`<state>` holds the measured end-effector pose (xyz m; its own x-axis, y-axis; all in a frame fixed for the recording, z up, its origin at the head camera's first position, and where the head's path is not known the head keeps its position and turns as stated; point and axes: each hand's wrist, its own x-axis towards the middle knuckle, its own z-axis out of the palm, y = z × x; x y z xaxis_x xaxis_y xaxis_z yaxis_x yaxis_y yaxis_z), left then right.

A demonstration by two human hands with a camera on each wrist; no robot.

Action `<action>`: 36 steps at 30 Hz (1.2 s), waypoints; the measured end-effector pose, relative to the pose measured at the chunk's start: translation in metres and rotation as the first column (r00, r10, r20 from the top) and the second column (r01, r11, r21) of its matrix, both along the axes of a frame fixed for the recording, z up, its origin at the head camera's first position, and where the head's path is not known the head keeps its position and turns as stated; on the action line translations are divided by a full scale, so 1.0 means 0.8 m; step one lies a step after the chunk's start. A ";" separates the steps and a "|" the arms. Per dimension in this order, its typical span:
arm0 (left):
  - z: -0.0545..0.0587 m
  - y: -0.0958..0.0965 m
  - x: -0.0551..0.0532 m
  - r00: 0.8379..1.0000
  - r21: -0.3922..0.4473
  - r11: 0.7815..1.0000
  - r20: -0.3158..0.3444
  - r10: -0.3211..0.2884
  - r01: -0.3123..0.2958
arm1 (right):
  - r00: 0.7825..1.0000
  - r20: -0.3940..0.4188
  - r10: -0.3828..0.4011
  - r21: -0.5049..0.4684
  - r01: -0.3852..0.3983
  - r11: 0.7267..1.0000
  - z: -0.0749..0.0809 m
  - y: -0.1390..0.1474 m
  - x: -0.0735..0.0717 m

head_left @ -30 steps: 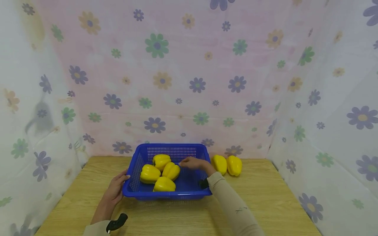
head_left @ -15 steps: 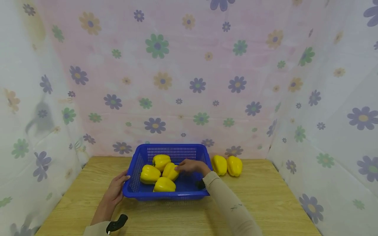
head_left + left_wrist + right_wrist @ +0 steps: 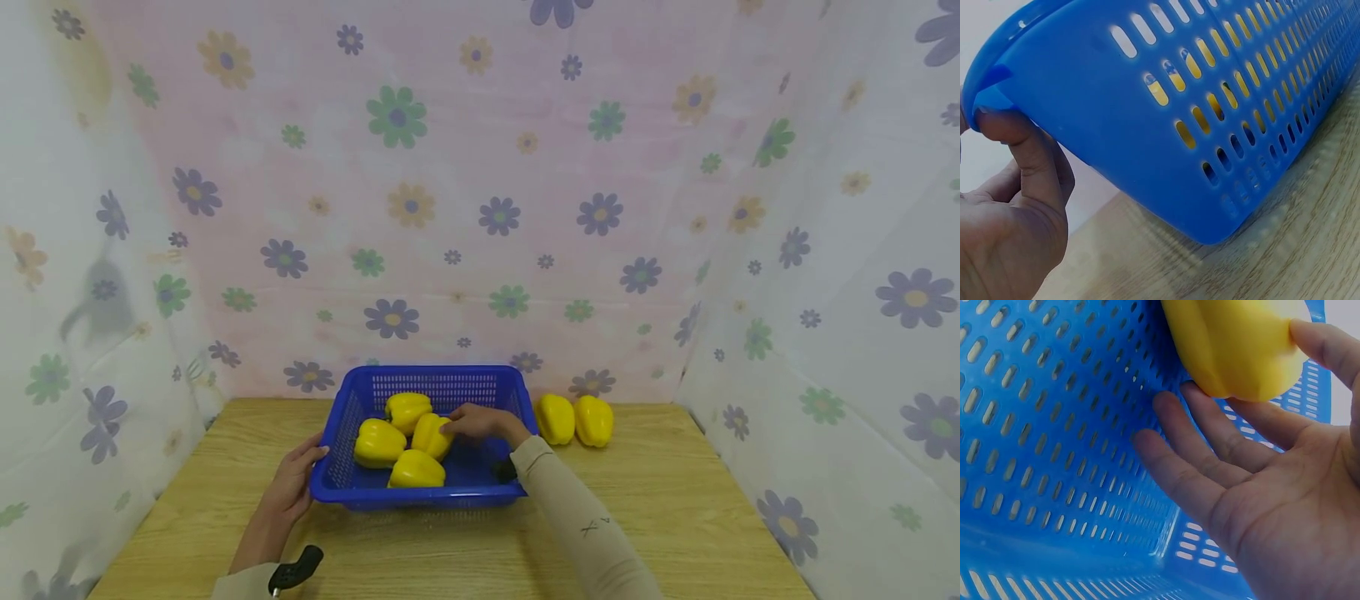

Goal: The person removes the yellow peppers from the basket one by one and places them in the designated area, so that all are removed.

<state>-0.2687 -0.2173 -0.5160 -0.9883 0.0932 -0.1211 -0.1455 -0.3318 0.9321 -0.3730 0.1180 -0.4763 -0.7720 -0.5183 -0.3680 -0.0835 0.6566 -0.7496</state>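
Note:
My left hand (image 3: 291, 481) grips the left rim of a blue plastic basket (image 3: 423, 495); in the left wrist view its fingers (image 3: 1040, 165) curl under the rim. Several yellow bell peppers lie in the basket's left and middle part. My right hand (image 3: 486, 422) reaches inside and holds the rightmost of them, a bell pepper (image 3: 431, 437). Seen from the right wrist, thumb and index finger pinch the lower end of that bell pepper (image 3: 1235, 353), while the other fingers (image 3: 1179, 462) stretch out beside it. The far side of the pepper is hidden.
Two more yellow bell peppers (image 3: 556, 419) stand side by side on the wooden table (image 3: 645, 508), just right of the basket. Flower-printed curtains (image 3: 480, 167) close off the back and both sides. The black wrist mount (image 3: 297, 571) shows on the left forearm.
My right hand has moved slightly left and down, from beside the rightmost bell pepper in the basket onto it. The left hand and basket stay in place.

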 end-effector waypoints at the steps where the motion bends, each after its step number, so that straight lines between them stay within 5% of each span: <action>1: 0.000 0.000 0.000 1.000 0.001 1.000 0.002 -0.003 0.003 | 1.000 -0.003 -0.005 0.001 0.005 1.000 -0.001 0.000 0.000; 16: 0.002 -0.001 0.001 1.000 -0.002 1.000 0.011 -0.007 0.007 | 0.995 -0.077 -0.057 -0.055 0.053 0.997 0.008 0.016 0.000; 26: 0.001 -0.003 0.000 1.000 0.002 1.000 0.008 -0.016 0.016 | 0.998 -0.024 -0.059 -0.185 0.053 0.981 0.010 0.007 0.003; 36: -0.001 -0.002 0.000 1.000 0.003 1.000 -0.019 -0.016 0.017 | 0.999 0.009 -0.050 -0.133 0.051 0.990 0.007 -0.013 0.004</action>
